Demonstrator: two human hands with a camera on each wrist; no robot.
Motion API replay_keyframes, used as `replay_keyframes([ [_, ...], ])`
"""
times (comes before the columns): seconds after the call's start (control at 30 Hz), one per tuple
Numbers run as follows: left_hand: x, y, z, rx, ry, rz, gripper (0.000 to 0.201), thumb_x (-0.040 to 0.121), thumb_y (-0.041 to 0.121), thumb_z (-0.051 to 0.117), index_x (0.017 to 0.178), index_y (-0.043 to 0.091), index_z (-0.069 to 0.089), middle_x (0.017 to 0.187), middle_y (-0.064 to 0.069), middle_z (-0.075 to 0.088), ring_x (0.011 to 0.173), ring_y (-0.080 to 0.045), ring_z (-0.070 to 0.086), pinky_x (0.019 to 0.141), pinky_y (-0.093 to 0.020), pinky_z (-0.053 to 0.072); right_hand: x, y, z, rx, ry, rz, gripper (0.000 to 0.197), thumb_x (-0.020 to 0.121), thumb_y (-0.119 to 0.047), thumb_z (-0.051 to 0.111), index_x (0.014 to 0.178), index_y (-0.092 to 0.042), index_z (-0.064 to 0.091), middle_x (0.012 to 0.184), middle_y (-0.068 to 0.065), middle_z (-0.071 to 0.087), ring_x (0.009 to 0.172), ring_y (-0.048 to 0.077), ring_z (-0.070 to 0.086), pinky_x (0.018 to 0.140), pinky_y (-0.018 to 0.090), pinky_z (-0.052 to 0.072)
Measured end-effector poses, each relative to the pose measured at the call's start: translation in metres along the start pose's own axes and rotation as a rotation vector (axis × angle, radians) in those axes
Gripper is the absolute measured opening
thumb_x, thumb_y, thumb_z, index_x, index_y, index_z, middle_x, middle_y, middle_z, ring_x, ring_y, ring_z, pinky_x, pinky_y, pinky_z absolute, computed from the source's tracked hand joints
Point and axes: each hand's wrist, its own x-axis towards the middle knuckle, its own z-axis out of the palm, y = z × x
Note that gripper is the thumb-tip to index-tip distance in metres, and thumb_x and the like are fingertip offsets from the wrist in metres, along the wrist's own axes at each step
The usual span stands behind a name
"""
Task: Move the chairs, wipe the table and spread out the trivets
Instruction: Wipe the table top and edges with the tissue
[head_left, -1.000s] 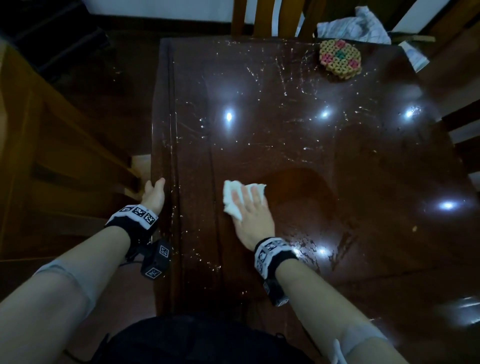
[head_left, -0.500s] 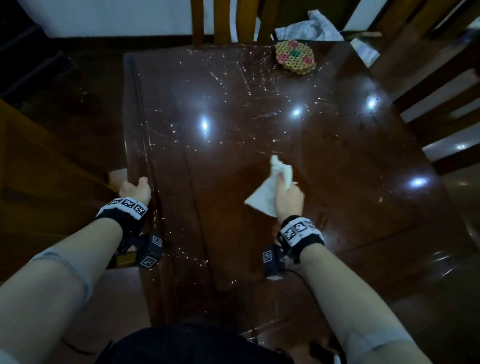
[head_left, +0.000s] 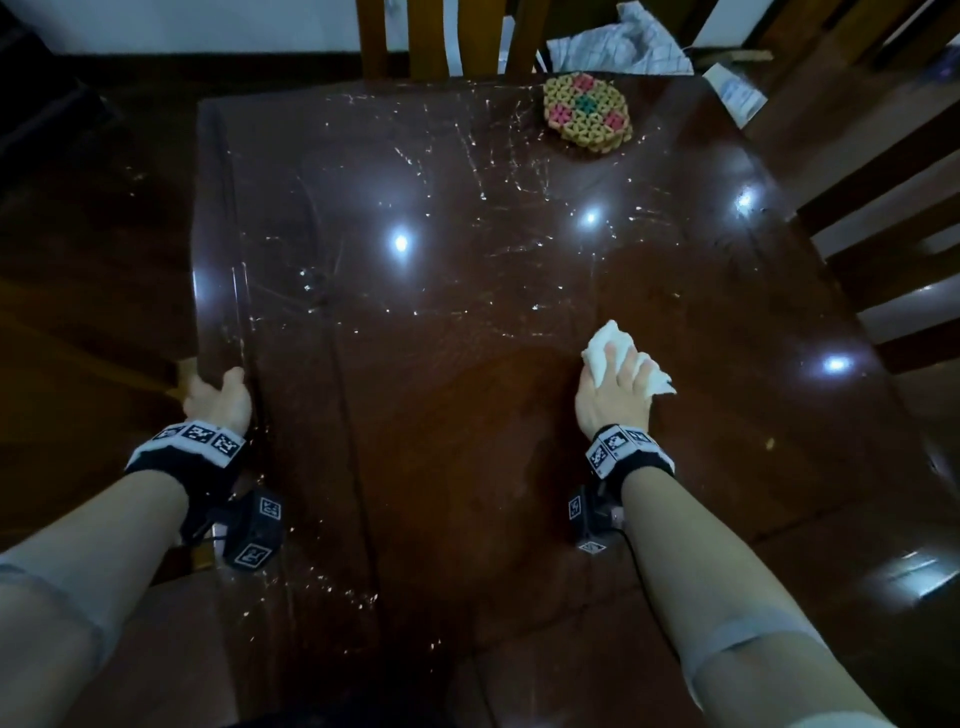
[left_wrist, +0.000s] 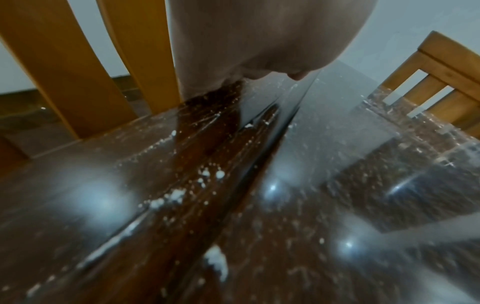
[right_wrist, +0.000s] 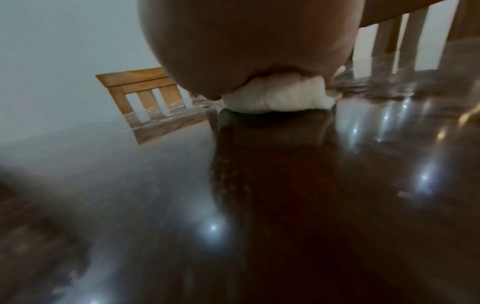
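Observation:
The dark glossy table (head_left: 467, 441) fills the head view, with white smears and specks (head_left: 483, 156) across its far and left parts. My right hand (head_left: 615, 384) presses a bunched white cloth (head_left: 602, 343) onto the table right of centre, fingers curled over the wad. In the right wrist view the cloth (right_wrist: 275, 96) sits squeezed under my palm. My left hand (head_left: 218, 397) grips the table's left edge, thumb on top. A stack of woven yellow, pink and green trivets (head_left: 587, 111) lies at the far right corner.
One wooden chair (head_left: 441, 36) stands at the far end, and another chair (head_left: 883, 234) at the right side. A checked cloth (head_left: 623, 47) and papers (head_left: 737, 96) lie beyond the trivets. White crumbs (left_wrist: 176, 195) line the groove by the left edge.
My right hand has swept the cloth from the near left of the table across to the right. The left hand stays on the left edge.

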Motion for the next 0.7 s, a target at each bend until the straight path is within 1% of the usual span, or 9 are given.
replay_keyframes([
  [0.07, 0.010, -0.004, 0.003, -0.024, -0.005, 0.013, 0.062, 0.097, 0.039, 0.040, 0.150, 0.013, 0.024, 0.152, -0.016, 0.030, 0.136, -0.036, 0.032, 0.111, -0.045, 0.022, 0.012, -0.010, 0.006, -0.127, 0.036, -0.088, 0.058, 0.100, -0.042, 0.012, 0.154, -0.020, 0.010, 0.160, 0.012, 0.005, 0.146, 0.034, 0.001, 0.118, 0.047, 0.004],
  [0.17, 0.014, -0.003, 0.005, -0.062, -0.033, 0.001, 0.062, 0.098, 0.041, 0.038, 0.151, 0.013, 0.022, 0.153, -0.015, 0.027, 0.138, -0.036, 0.029, 0.111, -0.046, 0.021, 0.024, -0.046, 0.009, -0.171, 0.069, -0.274, 0.078, 0.085, -0.050, -0.008, 0.153, -0.021, 0.017, 0.158, 0.011, 0.015, 0.143, 0.035, 0.011, 0.116, 0.050, 0.013],
  [0.3, 0.023, -0.012, -0.003, -0.123, -0.092, 0.012, 0.060, 0.099, 0.042, 0.032, 0.151, 0.015, 0.022, 0.154, -0.014, 0.027, 0.138, -0.036, 0.029, 0.113, -0.047, 0.021, -0.001, -0.109, 0.033, -0.269, -0.045, -0.542, 0.075, 0.088, -0.046, -0.001, 0.150, -0.017, 0.029, 0.155, 0.012, 0.025, 0.140, 0.038, 0.022, 0.110, 0.052, 0.027],
  [0.37, 0.035, -0.028, -0.006, -0.158, -0.161, -0.012, 0.064, 0.095, 0.046, 0.031, 0.150, 0.014, 0.026, 0.153, -0.012, 0.031, 0.137, -0.036, 0.033, 0.114, -0.048, 0.023, -0.029, -0.138, 0.054, -0.266, -0.128, -0.692, 0.076, 0.087, -0.045, -0.001, 0.150, -0.016, 0.029, 0.157, 0.012, 0.024, 0.143, 0.038, 0.019, 0.112, 0.054, 0.023],
  [0.43, 0.055, -0.055, -0.003, -0.174, -0.203, -0.040, 0.078, 0.083, 0.059, 0.031, 0.145, 0.012, 0.034, 0.144, -0.017, 0.042, 0.129, -0.038, 0.042, 0.110, -0.053, 0.029, -0.069, -0.159, 0.074, -0.238, -0.180, -0.844, 0.064, 0.094, -0.043, 0.011, 0.151, -0.019, 0.027, 0.159, 0.007, 0.020, 0.146, 0.033, 0.013, 0.113, 0.051, 0.022],
  [0.5, 0.068, -0.081, 0.001, -0.191, -0.225, -0.054, 0.071, 0.087, 0.056, 0.031, 0.135, 0.008, 0.045, 0.130, -0.017, 0.053, 0.116, -0.037, 0.051, 0.105, -0.053, 0.037, -0.107, -0.174, 0.090, -0.205, -0.287, -0.976, 0.054, 0.100, -0.040, 0.024, 0.151, -0.022, 0.023, 0.160, 0.000, 0.016, 0.147, 0.026, 0.007, 0.115, 0.046, 0.021],
  [0.53, 0.068, -0.089, 0.001, -0.220, -0.227, -0.043, 0.063, 0.090, 0.052, 0.031, 0.130, 0.007, 0.050, 0.123, -0.016, 0.056, 0.111, -0.035, 0.054, 0.104, -0.051, 0.039, -0.125, -0.178, 0.092, -0.175, -0.321, -1.041, 0.053, 0.100, -0.041, 0.023, 0.150, -0.023, 0.024, 0.159, -0.002, 0.018, 0.147, 0.023, 0.007, 0.115, 0.045, 0.021],
  [0.6, 0.033, -0.080, -0.010, -0.254, -0.253, -0.054, 0.058, 0.091, 0.050, 0.030, 0.121, 0.008, 0.058, 0.120, -0.018, 0.060, 0.109, -0.036, 0.056, 0.104, -0.050, 0.039, -0.145, -0.181, 0.086, -0.091, -0.419, -1.057, 0.055, 0.097, -0.047, 0.018, 0.143, -0.023, 0.034, 0.150, -0.002, 0.030, 0.140, 0.023, 0.023, 0.110, 0.045, 0.030],
  [0.7, 0.008, -0.077, -0.022, -0.246, -0.285, -0.079, 0.046, 0.099, 0.040, 0.026, 0.112, 0.007, 0.056, 0.118, -0.022, 0.058, 0.110, -0.040, 0.054, 0.104, -0.052, 0.038, -0.146, -0.173, 0.047, 0.195, -0.603, -0.716, 0.054, 0.101, -0.049, 0.029, 0.142, -0.017, 0.041, 0.145, 0.010, 0.042, 0.125, 0.032, 0.046, 0.100, 0.040, 0.037],
])
